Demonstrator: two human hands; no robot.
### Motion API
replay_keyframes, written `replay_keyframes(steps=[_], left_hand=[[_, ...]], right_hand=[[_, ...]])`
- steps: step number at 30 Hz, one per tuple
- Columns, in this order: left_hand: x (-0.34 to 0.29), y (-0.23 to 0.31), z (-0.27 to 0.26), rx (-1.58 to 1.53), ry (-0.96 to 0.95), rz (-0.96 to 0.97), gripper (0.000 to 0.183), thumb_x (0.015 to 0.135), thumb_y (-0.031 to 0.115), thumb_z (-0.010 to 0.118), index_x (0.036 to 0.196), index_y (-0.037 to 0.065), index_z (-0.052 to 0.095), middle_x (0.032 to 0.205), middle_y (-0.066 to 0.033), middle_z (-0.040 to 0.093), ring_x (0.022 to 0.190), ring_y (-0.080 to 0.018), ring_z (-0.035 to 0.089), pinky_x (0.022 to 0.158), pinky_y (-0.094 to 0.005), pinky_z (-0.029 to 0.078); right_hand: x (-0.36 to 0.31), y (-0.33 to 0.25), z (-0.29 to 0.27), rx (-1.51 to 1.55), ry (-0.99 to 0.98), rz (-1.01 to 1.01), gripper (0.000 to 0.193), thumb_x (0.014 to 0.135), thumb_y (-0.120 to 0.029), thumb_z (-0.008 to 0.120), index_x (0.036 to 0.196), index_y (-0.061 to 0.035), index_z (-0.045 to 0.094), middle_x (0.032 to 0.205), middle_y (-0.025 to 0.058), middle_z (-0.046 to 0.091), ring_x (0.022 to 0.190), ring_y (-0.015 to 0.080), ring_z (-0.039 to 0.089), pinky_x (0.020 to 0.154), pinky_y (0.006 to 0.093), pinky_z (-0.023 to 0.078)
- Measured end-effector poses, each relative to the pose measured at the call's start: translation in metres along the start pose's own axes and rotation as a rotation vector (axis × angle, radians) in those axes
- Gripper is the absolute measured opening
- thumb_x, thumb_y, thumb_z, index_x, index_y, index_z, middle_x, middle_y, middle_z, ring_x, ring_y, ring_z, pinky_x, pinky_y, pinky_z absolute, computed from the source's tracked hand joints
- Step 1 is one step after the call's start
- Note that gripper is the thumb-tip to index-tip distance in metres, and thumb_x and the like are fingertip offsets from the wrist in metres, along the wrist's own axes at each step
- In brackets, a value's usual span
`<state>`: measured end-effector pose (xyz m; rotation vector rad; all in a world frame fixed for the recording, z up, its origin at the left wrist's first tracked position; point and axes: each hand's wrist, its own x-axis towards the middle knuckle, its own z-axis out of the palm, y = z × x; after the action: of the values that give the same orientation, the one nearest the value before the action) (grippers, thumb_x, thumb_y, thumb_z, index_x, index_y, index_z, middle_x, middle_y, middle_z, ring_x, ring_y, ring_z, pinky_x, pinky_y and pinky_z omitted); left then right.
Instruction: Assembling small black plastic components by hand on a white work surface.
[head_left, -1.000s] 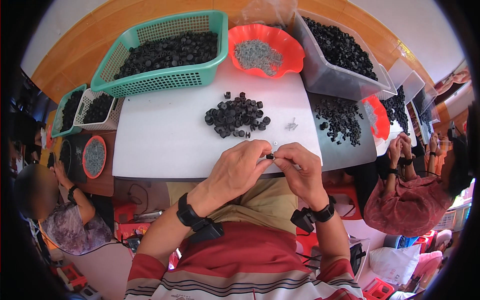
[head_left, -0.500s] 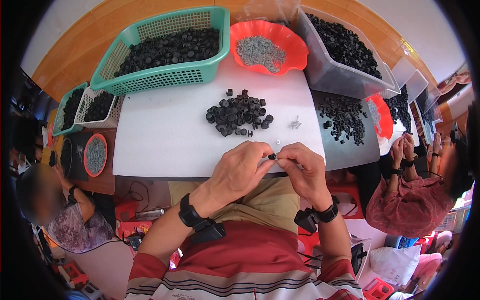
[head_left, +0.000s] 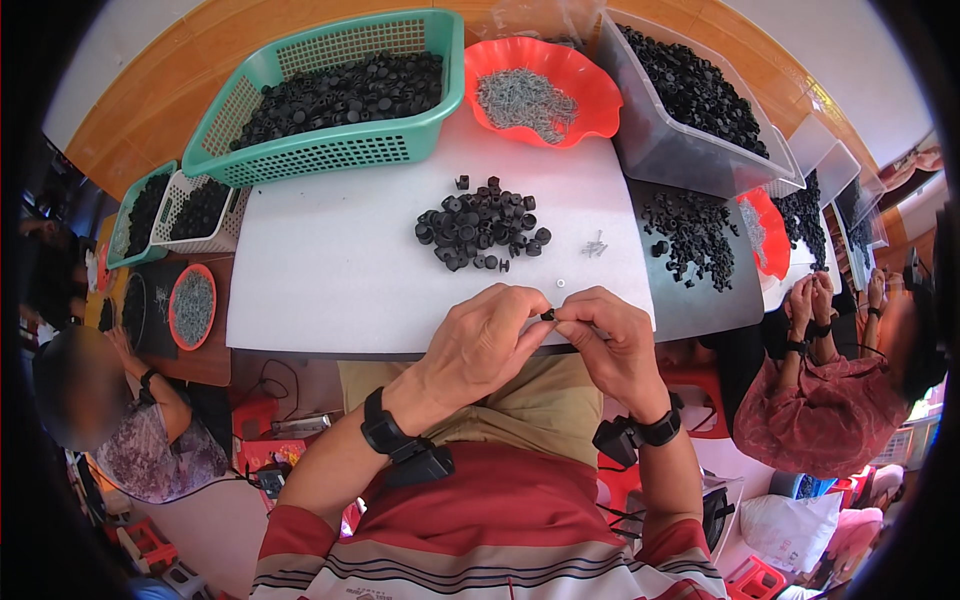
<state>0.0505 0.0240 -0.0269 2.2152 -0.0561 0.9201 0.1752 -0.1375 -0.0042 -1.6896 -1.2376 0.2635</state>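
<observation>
Above the near edge of the white work mat (head_left: 330, 270), my left hand (head_left: 485, 335) and my right hand (head_left: 608, 338) meet fingertip to fingertip. Both pinch one small black plastic part (head_left: 548, 315), mostly covered by my fingers. Whether a screw sits in it I cannot tell. Just beyond the fingertips a small pale ring-like piece (head_left: 561, 283) lies on the mat. Farther off rests a pile of black round-headed plastic parts (head_left: 475, 228), with a few silver screws (head_left: 595, 245) to its right.
At the back stand a green basket (head_left: 320, 152) of black parts, a red scalloped dish (head_left: 595, 90) of screws and a clear bin (head_left: 670, 155) of black pieces. Loose black pieces (head_left: 695, 235) cover a dark board at right. Co-workers sit on both sides.
My hands keep the same pinch, with the black part slightly more hidden between the fingertips. The whole view has shifted a little. The pile and the screws lie as before.
</observation>
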Motion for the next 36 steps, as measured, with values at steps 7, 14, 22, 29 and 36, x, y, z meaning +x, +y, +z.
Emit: replay_keyframes(steps=[7, 14, 22, 29, 36], left_hand=[[0.000, 0.000, 0.000, 0.014, -0.010, 0.022, 0.032, 0.079, -0.005, 0.081, 0.102, 0.000, 0.058, 0.092, -0.0127, 0.072, 0.078, -0.0284, 0.073, 0.065, -0.0345, 0.059], [-0.002, -0.002, 0.003, -0.015, 0.016, 0.026, 0.036, 0.079, -0.004, 0.080, 0.104, 0.003, 0.054, 0.088, -0.0115, 0.067, 0.076, -0.0305, 0.067, 0.063, -0.0391, 0.054], [0.000, -0.003, 0.003, -0.190, 0.031, -0.193, 0.034, 0.081, 0.002, 0.082, 0.098, 0.004, 0.053, 0.083, -0.0115, 0.068, 0.074, -0.0280, 0.071, 0.067, -0.0354, 0.057], [0.005, 0.003, -0.006, -0.376, -0.045, -0.413, 0.031, 0.083, 0.004, 0.082, 0.095, 0.003, 0.053, 0.085, -0.0096, 0.071, 0.078, -0.0203, 0.073, 0.072, -0.0320, 0.059], [0.012, 0.008, -0.013, -0.731, -0.131, -0.661, 0.024, 0.090, -0.001, 0.075, 0.105, 0.001, 0.057, 0.099, -0.0121, 0.074, 0.091, -0.0137, 0.071, 0.080, -0.0288, 0.059]], right_hand=[[0.000, 0.001, -0.001, 0.024, -0.019, 0.014, 0.014, 0.088, 0.007, 0.072, 0.100, -0.0006, 0.071, 0.096, 0.0120, 0.071, 0.081, 0.0240, 0.069, 0.072, 0.0318, 0.055], [0.001, 0.003, 0.001, -0.012, -0.014, -0.039, 0.014, 0.090, 0.006, 0.070, 0.103, -0.0005, 0.071, 0.097, 0.0130, 0.069, 0.080, 0.0272, 0.069, 0.071, 0.0332, 0.054], [-0.001, -0.003, 0.000, -0.212, -0.054, -0.187, 0.034, 0.088, 0.007, 0.068, 0.121, -0.0015, 0.065, 0.107, 0.0152, 0.065, 0.081, 0.0331, 0.068, 0.071, 0.0376, 0.056], [-0.002, -0.004, 0.004, -0.289, -0.021, -0.226, 0.045, 0.083, 0.003, 0.075, 0.125, -0.0038, 0.064, 0.110, 0.0137, 0.065, 0.083, 0.0329, 0.069, 0.068, 0.0393, 0.058], [-0.002, 0.005, 0.008, -0.240, 0.043, -0.264, 0.045, 0.081, 0.002, 0.079, 0.123, -0.0054, 0.066, 0.108, 0.0131, 0.066, 0.081, 0.0314, 0.070, 0.066, 0.0387, 0.058]])
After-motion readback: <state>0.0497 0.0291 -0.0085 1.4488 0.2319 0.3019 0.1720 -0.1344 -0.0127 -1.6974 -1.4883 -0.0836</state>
